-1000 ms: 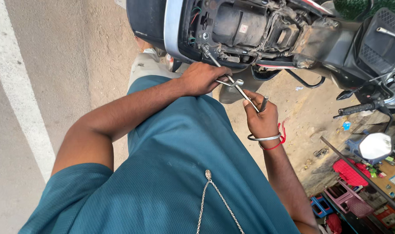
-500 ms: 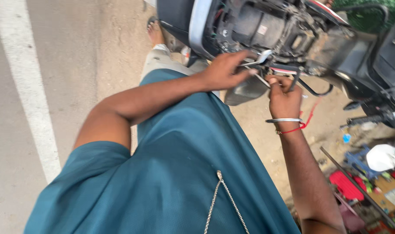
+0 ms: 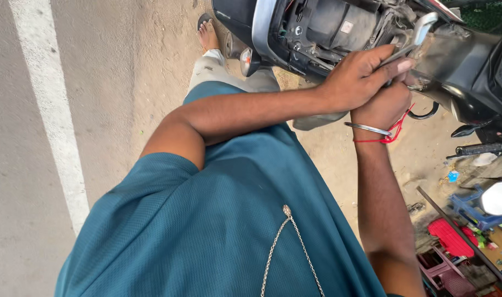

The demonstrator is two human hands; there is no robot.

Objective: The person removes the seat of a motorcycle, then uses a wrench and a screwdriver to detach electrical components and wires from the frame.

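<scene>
At the top right of the frame, the left hand lies over the right hand. Both press against the open black scooter. A thin metal tool sticks up from the hands. A silver bangle and red thread circle the right wrist.

A plain teal knit shirt with a silver neck chain fills the foreground, a silver metal bangle and red thread circle the wrist, the opened scooter body is black and grey, and the grey road bears a white painted stripe.
</scene>
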